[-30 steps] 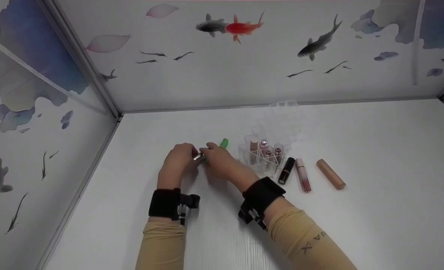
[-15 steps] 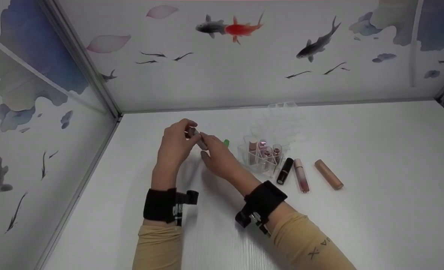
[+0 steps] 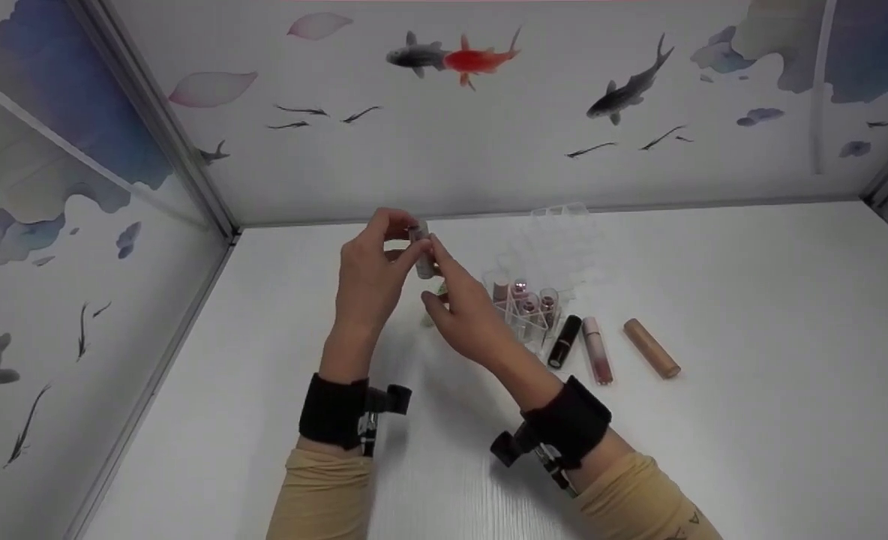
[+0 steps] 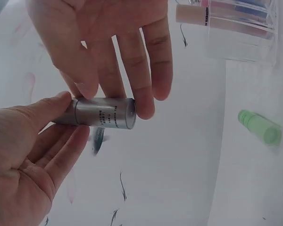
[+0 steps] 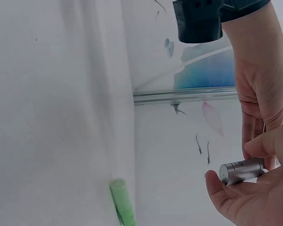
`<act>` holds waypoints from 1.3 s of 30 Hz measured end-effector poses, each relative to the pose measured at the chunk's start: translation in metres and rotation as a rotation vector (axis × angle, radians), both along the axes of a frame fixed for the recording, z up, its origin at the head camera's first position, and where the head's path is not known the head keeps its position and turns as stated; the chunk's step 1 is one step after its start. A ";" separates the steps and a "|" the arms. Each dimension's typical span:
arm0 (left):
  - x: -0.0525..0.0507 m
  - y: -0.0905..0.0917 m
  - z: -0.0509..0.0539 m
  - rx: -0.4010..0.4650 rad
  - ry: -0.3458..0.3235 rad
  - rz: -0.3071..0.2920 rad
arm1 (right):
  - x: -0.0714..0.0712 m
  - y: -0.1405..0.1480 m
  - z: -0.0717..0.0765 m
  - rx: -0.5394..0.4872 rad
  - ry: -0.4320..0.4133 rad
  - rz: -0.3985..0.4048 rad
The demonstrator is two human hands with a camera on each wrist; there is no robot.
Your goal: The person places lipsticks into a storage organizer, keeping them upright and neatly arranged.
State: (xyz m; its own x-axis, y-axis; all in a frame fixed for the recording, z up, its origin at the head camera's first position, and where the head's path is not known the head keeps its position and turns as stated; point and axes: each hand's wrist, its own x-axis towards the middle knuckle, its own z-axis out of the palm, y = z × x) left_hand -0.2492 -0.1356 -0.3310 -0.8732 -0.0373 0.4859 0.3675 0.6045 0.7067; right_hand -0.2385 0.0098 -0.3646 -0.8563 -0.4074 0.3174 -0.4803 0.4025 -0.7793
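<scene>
A small silver-grey tube point(image 3: 424, 259) is held raised above the table. My left hand point(image 3: 373, 277) pinches one end between thumb and fingers; in the left wrist view the printed tube point(image 4: 104, 113) lies sideways. Extended fingers of my right hand point(image 3: 470, 307) touch its side, with the thumb apart from it in the head view. In the right wrist view the tube's flat end point(image 5: 224, 174) faces left, between both hands. A green tube point(image 4: 260, 126) lies on the table, partly hidden by my right hand in the head view.
Right of my hands, a clear divided organizer point(image 3: 526, 319) holds several cosmetic tubes. Beside it lie a black tube point(image 3: 565, 341), a pink tube point(image 3: 598, 351) and a tan tube point(image 3: 652, 348). A printed wall point(image 3: 414, 150) closes off the back.
Both hands have risen and moved away from the body with the silver-grey tube, which now stands closer to upright. My right thumb has spread away from its fingers.
</scene>
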 end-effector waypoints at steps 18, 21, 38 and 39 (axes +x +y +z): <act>-0.003 0.046 -0.005 -0.017 0.213 -0.024 | -0.004 0.067 0.040 -0.034 0.084 0.004; -0.004 0.052 -0.004 -0.012 0.209 -0.025 | -0.006 0.075 0.044 -0.003 0.078 -0.006; -0.016 0.071 -0.017 -0.137 0.104 -0.024 | -0.021 0.089 0.033 0.137 0.045 -0.093; -0.016 0.071 -0.018 -0.144 0.102 -0.026 | -0.022 0.089 0.032 0.143 0.038 -0.095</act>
State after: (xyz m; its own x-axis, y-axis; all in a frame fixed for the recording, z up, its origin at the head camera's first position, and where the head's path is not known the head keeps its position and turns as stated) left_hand -0.2656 -0.0649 -0.3494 -0.8191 0.0607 0.5704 0.4492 0.6863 0.5721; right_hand -0.2600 0.0987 -0.3324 -0.8815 -0.3685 0.2951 -0.4630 0.5528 -0.6928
